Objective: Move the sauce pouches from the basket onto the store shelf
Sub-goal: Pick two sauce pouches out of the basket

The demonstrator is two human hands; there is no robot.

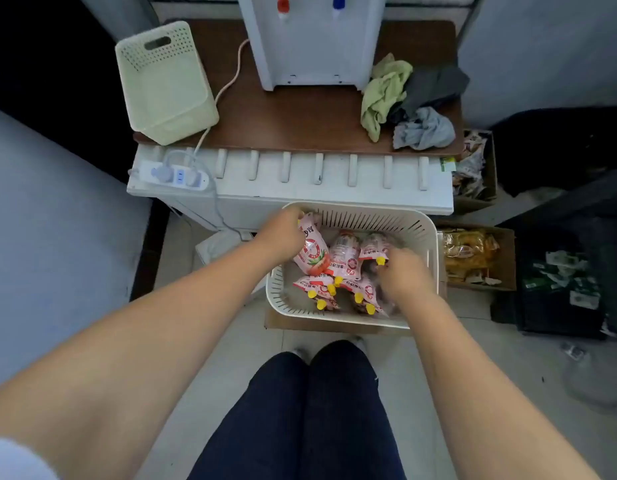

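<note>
Nearest the camera are the person's dark-trousered legs, and both bare forearms reach forward from there into the white basket on the floor; this looks like the picking-up step, with nothing yet on its way to a shelf. The left hand is closed around the upper end of one large pink sauce pouch, which stands tilted against the basket's left side; the right hand is down among the other pouches near the right wall, its fingers curled under and blurred, so I cannot tell whether it grips one or only feels for it. The remaining pouches lie heaped on the basket floor, yellow caps mostly toward the camera; how many lie beneath the right hand is hidden. The next move, I judge, calls for lifting both hands clear of the rim without snagging the heap. Beyond the basket stands a white unit with a power strip, then a brown board bearing an empty cream basket, crumpled cloths and a water dispenser cut off at the top; no store shelf is plainly recognisable.
</note>
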